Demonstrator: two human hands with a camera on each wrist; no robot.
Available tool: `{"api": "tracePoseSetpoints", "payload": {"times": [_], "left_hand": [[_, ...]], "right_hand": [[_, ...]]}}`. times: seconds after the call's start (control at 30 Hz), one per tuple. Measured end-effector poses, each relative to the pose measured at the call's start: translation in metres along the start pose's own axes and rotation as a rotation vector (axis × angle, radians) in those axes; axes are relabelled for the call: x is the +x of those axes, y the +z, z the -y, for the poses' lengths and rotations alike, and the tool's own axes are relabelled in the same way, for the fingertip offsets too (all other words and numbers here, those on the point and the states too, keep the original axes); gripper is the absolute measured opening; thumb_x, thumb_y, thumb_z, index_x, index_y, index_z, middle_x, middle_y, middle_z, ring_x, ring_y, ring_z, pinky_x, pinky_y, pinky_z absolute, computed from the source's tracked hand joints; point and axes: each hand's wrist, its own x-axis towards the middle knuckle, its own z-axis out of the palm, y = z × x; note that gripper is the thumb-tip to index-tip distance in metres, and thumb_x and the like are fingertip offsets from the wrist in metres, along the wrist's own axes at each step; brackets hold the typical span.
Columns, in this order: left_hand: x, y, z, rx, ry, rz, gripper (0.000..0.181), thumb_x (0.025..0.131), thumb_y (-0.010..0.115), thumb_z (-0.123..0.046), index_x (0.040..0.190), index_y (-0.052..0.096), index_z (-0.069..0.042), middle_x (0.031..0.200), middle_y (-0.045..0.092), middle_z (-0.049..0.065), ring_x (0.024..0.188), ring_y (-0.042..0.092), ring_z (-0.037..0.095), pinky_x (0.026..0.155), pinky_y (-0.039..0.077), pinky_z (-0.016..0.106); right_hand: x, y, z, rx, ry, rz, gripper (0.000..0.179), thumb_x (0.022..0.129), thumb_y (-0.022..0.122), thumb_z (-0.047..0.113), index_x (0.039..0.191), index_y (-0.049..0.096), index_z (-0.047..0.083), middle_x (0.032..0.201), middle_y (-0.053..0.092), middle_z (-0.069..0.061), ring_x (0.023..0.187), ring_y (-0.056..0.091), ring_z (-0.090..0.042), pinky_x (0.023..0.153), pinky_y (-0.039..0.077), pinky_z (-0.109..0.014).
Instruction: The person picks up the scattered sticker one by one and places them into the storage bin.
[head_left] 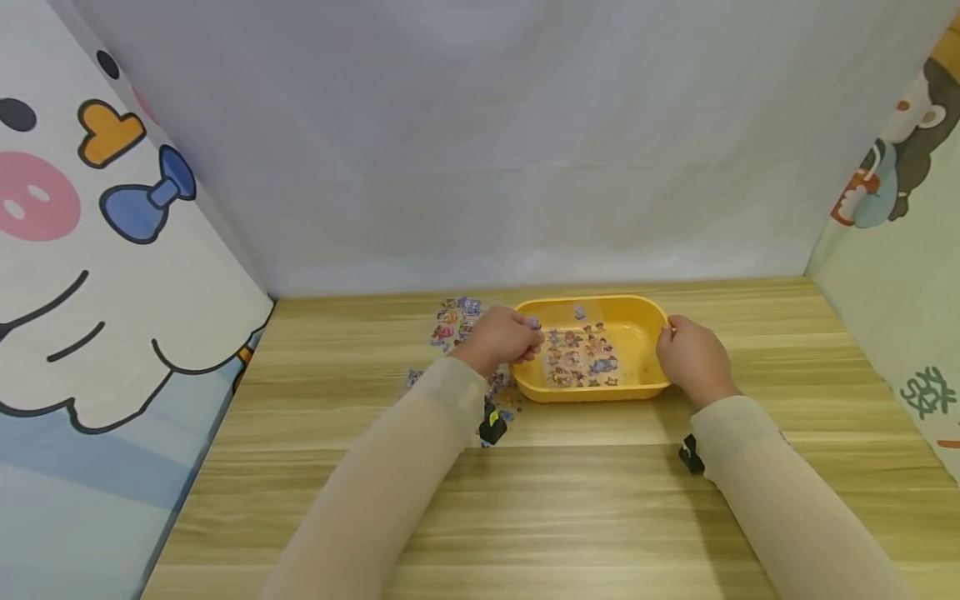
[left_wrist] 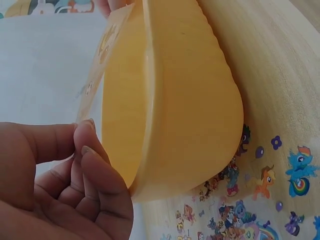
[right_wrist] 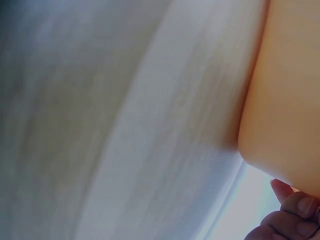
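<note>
My left hand is at the left end of a yellow plastic basin. Its thumb and fingertip pinch the edge of a clear sticker sheet, which extends over the basin's opening in the left wrist view. Small cartoon figures on the sheet show against the yellow in the head view. At the opposite end, my right hand grips the basin's rim. Its curled fingers appear at the basin's edge in the right wrist view.
More cartoon stickers lie on the wooden table left of the basin, some reaching under its side. A pale curtain hangs behind the table. Printed panels flank it, with a cartoon pig panel on the left.
</note>
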Motion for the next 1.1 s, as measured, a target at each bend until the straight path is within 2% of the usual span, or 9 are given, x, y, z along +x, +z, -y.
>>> {"api": "tracePoseSetpoints", "payload": {"times": [0.13, 0.2, 0.27, 0.37, 0.47, 0.6, 0.8, 1.0, 1.1], "left_hand": [[0.002, 0.005, -0.002, 0.073, -0.007, -0.021, 0.023, 0.102, 0.066, -0.012, 0.084, 0.075, -0.001, 0.087, 0.075, 0.013, 0.076, 0.069, 0.028, 0.063, 0.052, 0.033], [0.005, 0.008, -0.003, 0.141, -0.015, -0.035, 0.029, 0.102, 0.065, -0.013, 0.076, 0.072, -0.002, 0.085, 0.075, 0.015, 0.067, 0.065, 0.026, 0.059, 0.049, 0.032], [0.007, 0.011, -0.004, 0.212, -0.027, -0.053, 0.037, 0.102, 0.064, -0.014, 0.066, 0.065, -0.006, 0.075, 0.071, 0.012, 0.055, 0.055, 0.019, 0.053, 0.044, 0.03], [0.008, 0.016, -0.005, 0.317, -0.031, -0.08, 0.049, 0.102, 0.061, -0.016, 0.055, 0.049, -0.012, 0.055, 0.053, 0.003, 0.045, 0.036, 0.013, 0.046, 0.036, 0.028], [0.007, 0.02, -0.006, 0.404, -0.009, -0.1, 0.054, 0.103, 0.059, -0.017, 0.054, 0.038, -0.017, 0.05, 0.033, -0.004, 0.044, 0.028, 0.012, 0.045, 0.033, 0.028], [0.004, 0.022, -0.007, 0.491, 0.031, -0.111, 0.054, 0.104, 0.059, -0.018, 0.055, 0.038, -0.02, 0.05, 0.03, -0.005, 0.044, 0.027, 0.012, 0.046, 0.031, 0.029], [0.003, 0.024, -0.006, 0.547, 0.058, -0.129, 0.052, 0.102, 0.064, -0.018, 0.058, 0.037, -0.018, 0.052, 0.029, -0.004, 0.044, 0.03, 0.012, 0.043, 0.03, 0.027], [0.005, 0.022, 0.0, 0.569, 0.082, -0.202, 0.046, 0.102, 0.065, -0.023, 0.06, 0.045, -0.017, 0.053, 0.039, -0.003, 0.045, 0.04, 0.011, 0.043, 0.038, 0.026], [0.005, 0.019, 0.001, 0.553, 0.085, -0.218, 0.041, 0.103, 0.063, -0.022, 0.064, 0.049, -0.015, 0.056, 0.042, -0.002, 0.047, 0.041, 0.011, 0.045, 0.038, 0.027]], "right_hand": [[0.0, -0.001, 0.0, -0.002, 0.0, -0.004, 0.054, 0.109, 0.031, 0.021, 0.146, 0.042, -0.015, 0.144, 0.048, -0.037, 0.128, 0.049, -0.054, 0.107, 0.038, -0.065], [-0.001, -0.001, -0.001, -0.002, 0.002, 0.0, 0.054, 0.109, 0.03, 0.021, 0.147, 0.041, -0.015, 0.144, 0.048, -0.037, 0.129, 0.048, -0.054, 0.107, 0.038, -0.065], [-0.001, -0.001, -0.001, -0.002, 0.003, 0.005, 0.054, 0.109, 0.03, 0.022, 0.147, 0.041, -0.015, 0.144, 0.047, -0.037, 0.13, 0.048, -0.054, 0.108, 0.037, -0.065], [-0.001, -0.001, -0.001, 0.002, 0.006, 0.01, 0.054, 0.109, 0.031, 0.022, 0.147, 0.04, -0.015, 0.145, 0.047, -0.037, 0.13, 0.047, -0.054, 0.108, 0.037, -0.065], [0.0, -0.001, -0.001, 0.005, 0.007, 0.013, 0.054, 0.109, 0.031, 0.022, 0.148, 0.04, -0.015, 0.145, 0.046, -0.037, 0.13, 0.047, -0.054, 0.108, 0.037, -0.065], [0.0, 0.0, -0.001, 0.004, 0.006, 0.014, 0.054, 0.109, 0.03, 0.022, 0.148, 0.04, -0.015, 0.146, 0.046, -0.036, 0.13, 0.047, -0.054, 0.108, 0.037, -0.065], [0.001, 0.002, -0.002, 0.007, 0.001, 0.007, 0.054, 0.109, 0.03, 0.022, 0.148, 0.04, -0.015, 0.146, 0.046, -0.037, 0.13, 0.047, -0.054, 0.108, 0.037, -0.065], [0.002, 0.003, -0.003, 0.007, -0.001, 0.003, 0.054, 0.11, 0.03, 0.023, 0.148, 0.041, -0.014, 0.145, 0.047, -0.036, 0.129, 0.048, -0.054, 0.107, 0.038, -0.065], [0.002, 0.003, -0.002, 0.007, 0.002, 0.001, 0.054, 0.11, 0.031, 0.023, 0.147, 0.041, -0.014, 0.145, 0.048, -0.036, 0.129, 0.049, -0.053, 0.107, 0.039, -0.065]]}}
